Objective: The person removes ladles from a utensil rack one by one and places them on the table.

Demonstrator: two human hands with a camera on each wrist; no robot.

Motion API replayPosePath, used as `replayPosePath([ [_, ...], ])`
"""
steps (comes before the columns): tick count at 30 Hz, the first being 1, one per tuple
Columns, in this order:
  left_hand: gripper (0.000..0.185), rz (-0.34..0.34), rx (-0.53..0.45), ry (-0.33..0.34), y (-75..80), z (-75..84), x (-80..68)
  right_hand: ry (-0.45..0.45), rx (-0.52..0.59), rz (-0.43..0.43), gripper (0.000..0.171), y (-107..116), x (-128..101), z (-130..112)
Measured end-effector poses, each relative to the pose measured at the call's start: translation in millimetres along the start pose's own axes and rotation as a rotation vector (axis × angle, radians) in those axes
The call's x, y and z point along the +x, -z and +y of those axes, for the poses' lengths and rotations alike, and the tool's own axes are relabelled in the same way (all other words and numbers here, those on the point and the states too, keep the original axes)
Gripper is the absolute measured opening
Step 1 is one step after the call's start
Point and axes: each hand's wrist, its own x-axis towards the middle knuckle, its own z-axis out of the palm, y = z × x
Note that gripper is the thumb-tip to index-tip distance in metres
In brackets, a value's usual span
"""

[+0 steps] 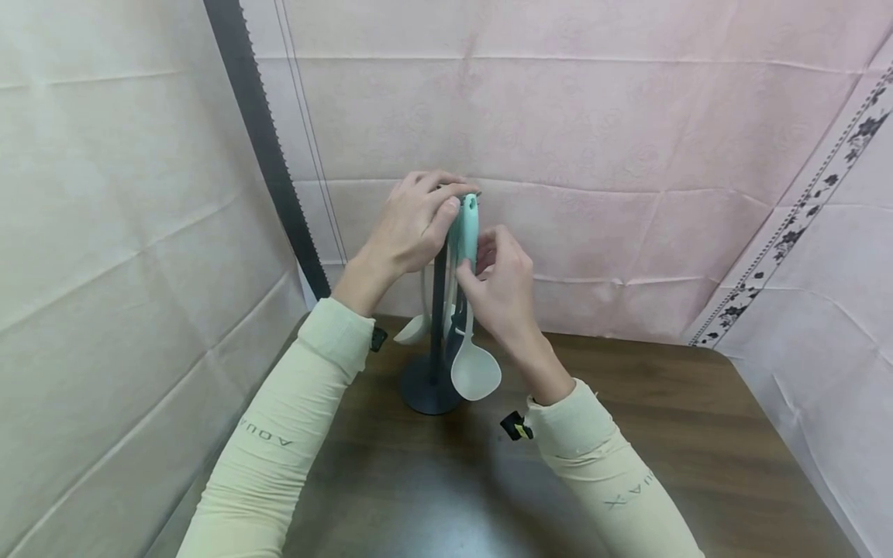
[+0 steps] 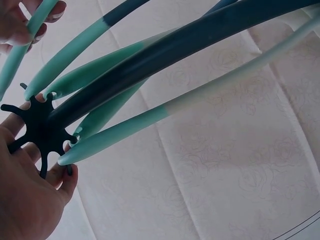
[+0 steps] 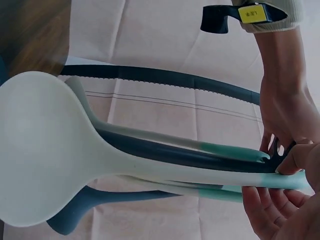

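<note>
Nearest the viewer, the right hand (image 1: 501,288) is pinching the mint-green handle of a white ladle (image 1: 474,370), whose bowl is hanging just above the wooden table (image 1: 663,434); its handle tip is sitting at the hook crown (image 2: 37,131) of the dark utensil stand (image 1: 431,372), seemingly not yet free of the hook. Just behind, the left hand (image 1: 412,221) is gripping that crown, steadying it. Other utensils, including a pale spoon (image 1: 413,329), are hanging in place against the pink backdrop (image 1: 593,155).
</note>
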Motion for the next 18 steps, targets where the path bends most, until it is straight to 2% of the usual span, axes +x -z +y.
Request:
replayPosePath([
  [13,0.047,-0.013,0.06,0.059,-2.8,3.1,2.0,-0.001,0.02,-0.001,0.022,11,-7,3],
  [18,0.044,0.008,0.054,0.084,-3.5,4.1,2.2,0.0,0.013,-0.002,0.021,13,-10,5],
])
